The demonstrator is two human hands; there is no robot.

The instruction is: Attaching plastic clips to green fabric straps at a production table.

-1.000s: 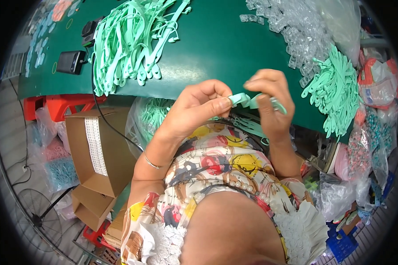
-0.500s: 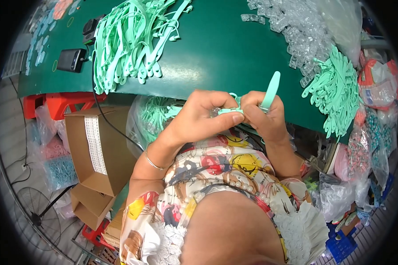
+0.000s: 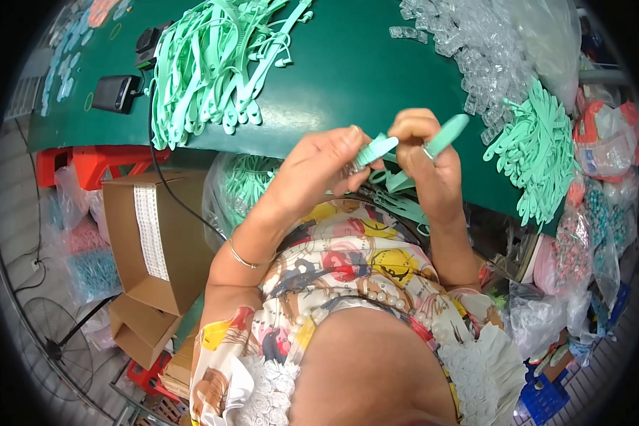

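Note:
Above my lap, at the near edge of the table, both hands are raised close together. My left hand (image 3: pixel 311 169) pinches a mint-green strap whose ribbed end (image 3: pixel 378 149) sticks out toward the right; something clear, partly hidden, shows by those fingers. In my closed right hand (image 3: pixel 427 160) is a mint-green strap with a flat rounded end (image 3: pixel 447 136) pointing up and right. Whether both ends belong to one strap I cannot tell. Below the hands hang more mint-green straps (image 3: pixel 401 202).
A heap of mint-green straps (image 3: pixel 206 67) lies on the green table (image 3: pixel 334 85). At the right are clear plastic clips (image 3: pixel 476 53) and another strap pile (image 3: pixel 536 153). A black device (image 3: pixel 116 94) with a cable lies left. Cardboard box (image 3: pixel 149 241) and bagged parts (image 3: pixel 92 259) stand below.
My hands were touching over the strap and have drawn slightly apart. The ribbed end now shows from my left hand, and the rounded end in my right hand tilts further right.

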